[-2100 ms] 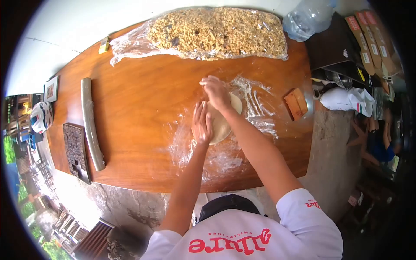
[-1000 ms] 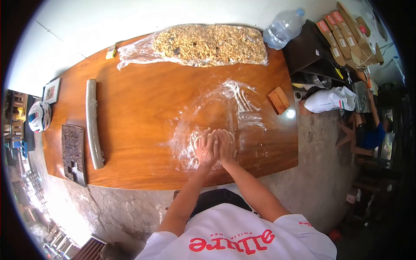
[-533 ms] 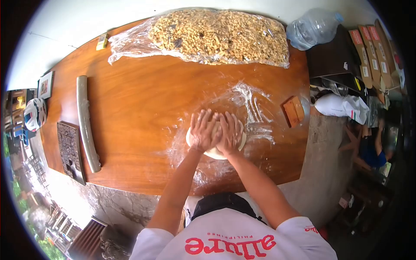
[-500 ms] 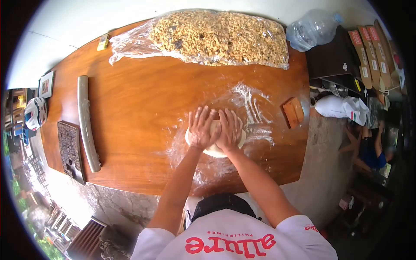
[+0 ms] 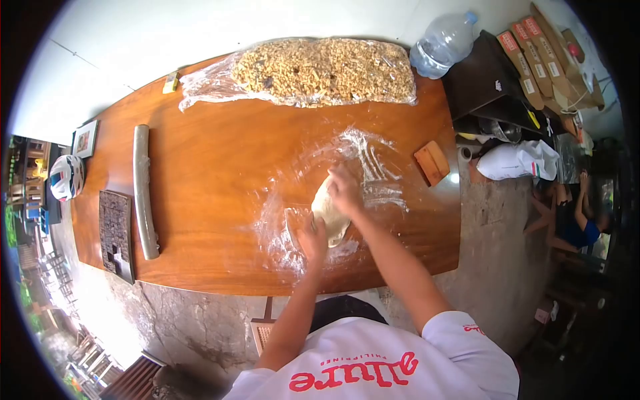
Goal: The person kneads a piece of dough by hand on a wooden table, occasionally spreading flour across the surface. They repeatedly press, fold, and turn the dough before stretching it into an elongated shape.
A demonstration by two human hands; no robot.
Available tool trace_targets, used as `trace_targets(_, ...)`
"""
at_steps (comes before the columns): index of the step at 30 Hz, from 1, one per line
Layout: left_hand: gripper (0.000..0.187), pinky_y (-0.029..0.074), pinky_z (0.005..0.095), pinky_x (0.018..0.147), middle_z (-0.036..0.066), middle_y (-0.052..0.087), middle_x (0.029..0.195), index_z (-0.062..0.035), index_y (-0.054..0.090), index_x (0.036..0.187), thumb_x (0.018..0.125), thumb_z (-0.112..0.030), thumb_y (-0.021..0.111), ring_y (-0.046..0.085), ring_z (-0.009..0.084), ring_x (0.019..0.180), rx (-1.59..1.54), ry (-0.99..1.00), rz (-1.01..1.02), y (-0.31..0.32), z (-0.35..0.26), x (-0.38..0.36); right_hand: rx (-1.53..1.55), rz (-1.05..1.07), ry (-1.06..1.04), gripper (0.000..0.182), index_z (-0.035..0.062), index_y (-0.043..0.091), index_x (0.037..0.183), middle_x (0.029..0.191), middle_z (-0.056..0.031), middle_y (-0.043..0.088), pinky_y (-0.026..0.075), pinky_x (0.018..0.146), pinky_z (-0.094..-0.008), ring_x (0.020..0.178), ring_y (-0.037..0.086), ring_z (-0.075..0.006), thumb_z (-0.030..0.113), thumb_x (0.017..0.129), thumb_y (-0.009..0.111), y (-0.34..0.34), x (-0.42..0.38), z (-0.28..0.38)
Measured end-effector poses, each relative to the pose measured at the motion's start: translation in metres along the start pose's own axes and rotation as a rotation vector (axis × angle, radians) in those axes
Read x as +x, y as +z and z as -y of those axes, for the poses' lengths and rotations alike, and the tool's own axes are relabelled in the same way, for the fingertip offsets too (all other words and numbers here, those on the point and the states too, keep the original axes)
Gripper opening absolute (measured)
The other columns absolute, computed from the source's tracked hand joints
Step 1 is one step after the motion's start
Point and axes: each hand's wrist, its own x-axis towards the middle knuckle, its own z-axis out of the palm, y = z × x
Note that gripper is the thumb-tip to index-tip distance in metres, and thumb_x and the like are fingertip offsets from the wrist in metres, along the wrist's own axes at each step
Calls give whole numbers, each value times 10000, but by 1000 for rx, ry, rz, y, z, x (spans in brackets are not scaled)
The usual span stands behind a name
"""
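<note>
Curling over the dough's (image 5: pixel 325 207) far end, the right hand's (image 5: pixel 345 191) fingers are pinching its edge — the left hand (image 5: pixel 312 239) is touching the near left side, but I'm not managing to tell whether its fingers are gripping. The dough is sitting on the floured table (image 5: pixel 213 173) — between the grey tube (image 5: pixel 142 193) and wooden block (image 5: pixel 433 163).

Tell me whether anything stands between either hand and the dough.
Nothing visible does. The right hand is on the far part of the dough, and the left hand is at its near left edge; only white powder lies around.
</note>
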Motion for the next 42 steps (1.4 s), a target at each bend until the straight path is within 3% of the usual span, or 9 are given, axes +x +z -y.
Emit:
trace_targets(8,361,491,412,1002,190,678,1248,-45,714,1187,943,-300,637,648,340,1152,-120,244,300,-31,-25,49,-251,-8,27,682,-44,393,1471,1494,-276,428,330,1160,-546,1416,379,-455,191,882,644,-25,-140,101)
trace_targets(12,334,508,413,972,177,682,1230,-66,690,1208,949,-267,623,633,371,1151,-9,537,316,-23,-27,27,-222,309,39,750,-28,402,1478,1515,-268,418,351,1150,-509,1421,380,-440,253,846,693,-71,-121,107)
trace_targets(14,303,507,429,977,204,653,1272,-40,680,1188,933,-189,614,610,382,1189,-115,441,420,-29,-20,22,48,1018,541,563,-4,524,1375,1454,-243,501,397,1101,-488,1341,472,-426,232,884,667,-107,-67,99)
trace_targets(15,303,507,429,977,204,653,1272,-40,680,1188,933,-189,614,610,382,1189,-117,446,430,-32,-14,16,47,1011,550,563,-4,524,1375,1454,-243,501,397,1101,-488,1341,472,-426,232,884,667,-104,-70,93)
trace_targets(18,424,406,443,1116,196,599,1356,-9,599,1305,903,-131,539,530,393,1302,-311,454,445,-55,-15,-3,100,-108,239,403,29,575,1327,1393,-223,558,403,1083,-482,1267,532,-412,240,987,527,-61,-81,78)
trace_targets(24,560,166,581,1222,242,439,1527,32,476,1445,939,-206,448,313,457,1469,-7,595,282,-63,35,-23,-125,7,78,508,86,508,1449,1465,-222,492,290,1162,-561,1404,418,-405,297,987,517,-1,-147,104)
trace_targets(31,577,82,588,1236,218,374,1582,-30,479,1478,949,-254,431,235,419,1515,331,595,175,-13,-27,99,-275,105,199,568,108,511,1440,1520,-173,442,239,1185,-541,1446,353,-371,302,913,600,14,-11,51)
trace_targets(37,499,222,498,1227,206,418,1556,-29,507,1456,1021,-268,452,328,397,1473,292,489,10,10,-57,155,-223,-313,77,454,115,625,1280,1434,-139,544,330,1128,-525,1355,477,-323,272,857,674,42,73,15)
trace_targets(42,534,356,505,1142,256,461,1505,11,476,1463,1042,-318,465,428,458,1387,15,562,215,2,-66,112,19,-110,33,309,115,673,1181,1349,-118,585,381,1089,-494,1305,503,-303,235,897,651,36,97,2)
